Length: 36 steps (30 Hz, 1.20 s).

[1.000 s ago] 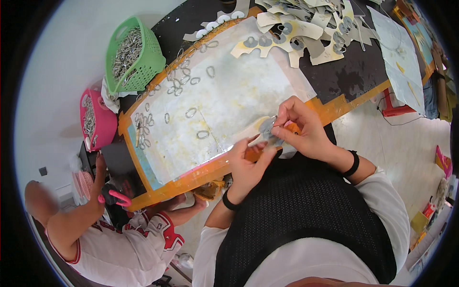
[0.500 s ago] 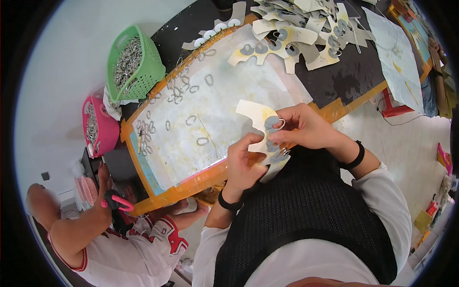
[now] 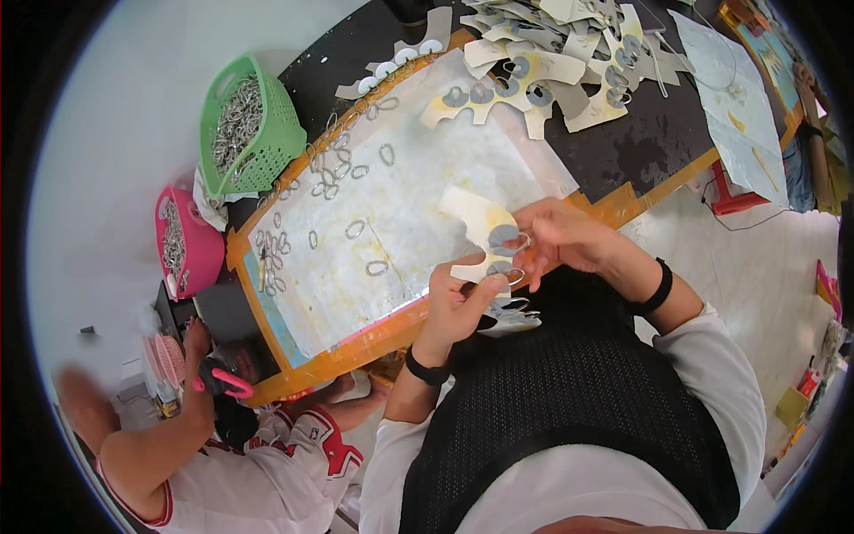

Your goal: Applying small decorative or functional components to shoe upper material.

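The strip (image 3: 480, 214), cream with round grey patches (image 3: 504, 236), is held up at the near edge of the table (image 3: 663, 133), in front of the wearer's body. Its long axis runs obliquely, from upper left, over the white sheet (image 3: 427, 178), down to lower right, against the black apron (image 3: 569, 383). The upper end is bare, bends leftward and points away from the wearer; the lower end points back toward the wearer and is partly hidden by the left hand (image 3: 458, 307). The patched edge faces right, with metal rings (image 3: 518, 278) projecting from it on that side.

The left hand grasps the strip near its middle, thumb on the upper face beside a patch. The right hand (image 3: 567, 236) is at the ringed edge, fingers bent, just beside the upper ring; whether it grips that ring cannot be told.

Loose rings (image 3: 331, 173) lie on the left part of the sheet, some singly, some in clusters. Orange tape (image 3: 320, 378) borders the table edge. A pile of similar strips (image 3: 543, 67) lies at the far side. To the left stand a green basket (image 3: 283, 125) and a pink basket (image 3: 203, 254), both containing metal rings. A co-worker (image 3: 249, 485) is at lower left.
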Tool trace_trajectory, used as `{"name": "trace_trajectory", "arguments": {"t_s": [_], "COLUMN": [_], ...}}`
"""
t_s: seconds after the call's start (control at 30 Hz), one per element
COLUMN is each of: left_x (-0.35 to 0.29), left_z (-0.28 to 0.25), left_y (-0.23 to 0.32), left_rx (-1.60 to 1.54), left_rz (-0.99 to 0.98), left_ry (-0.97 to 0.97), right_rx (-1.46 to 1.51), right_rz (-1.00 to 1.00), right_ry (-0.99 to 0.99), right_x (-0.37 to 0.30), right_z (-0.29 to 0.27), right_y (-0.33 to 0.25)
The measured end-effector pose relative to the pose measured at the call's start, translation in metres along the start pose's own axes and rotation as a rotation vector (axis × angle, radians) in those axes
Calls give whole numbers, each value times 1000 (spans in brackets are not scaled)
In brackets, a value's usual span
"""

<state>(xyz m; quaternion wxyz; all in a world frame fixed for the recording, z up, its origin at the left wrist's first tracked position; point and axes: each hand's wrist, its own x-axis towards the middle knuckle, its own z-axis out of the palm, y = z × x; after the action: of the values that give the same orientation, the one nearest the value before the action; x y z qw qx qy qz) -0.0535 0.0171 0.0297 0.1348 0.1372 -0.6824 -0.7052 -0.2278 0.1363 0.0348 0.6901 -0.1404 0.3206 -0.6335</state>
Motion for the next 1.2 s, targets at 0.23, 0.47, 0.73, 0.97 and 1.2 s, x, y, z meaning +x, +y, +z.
{"name": "trace_trajectory", "arguments": {"t_s": [0.23, 0.47, 0.73, 0.97, 1.2], "left_x": [-2, 9, 7, 7, 11], "left_z": [-4, -1, 3, 3, 5], "left_y": [-24, 7, 19, 17, 18], "left_rx": [-226, -4, -93, -135, -96], "left_rz": [56, 49, 85, -6, 97], "left_ry": [122, 160, 57, 86, -8], "right_rx": [-724, -833, -367, -270, -516], "right_rz": [-322, -481, -265, -275, -236], "right_ry": [185, 296, 205, 25, 136], "right_x": [4, -2, -10, -2, -3], "right_z": [11, 21, 29, 0, 20], "right_y": [-3, 6, 6, 2, -4]}}
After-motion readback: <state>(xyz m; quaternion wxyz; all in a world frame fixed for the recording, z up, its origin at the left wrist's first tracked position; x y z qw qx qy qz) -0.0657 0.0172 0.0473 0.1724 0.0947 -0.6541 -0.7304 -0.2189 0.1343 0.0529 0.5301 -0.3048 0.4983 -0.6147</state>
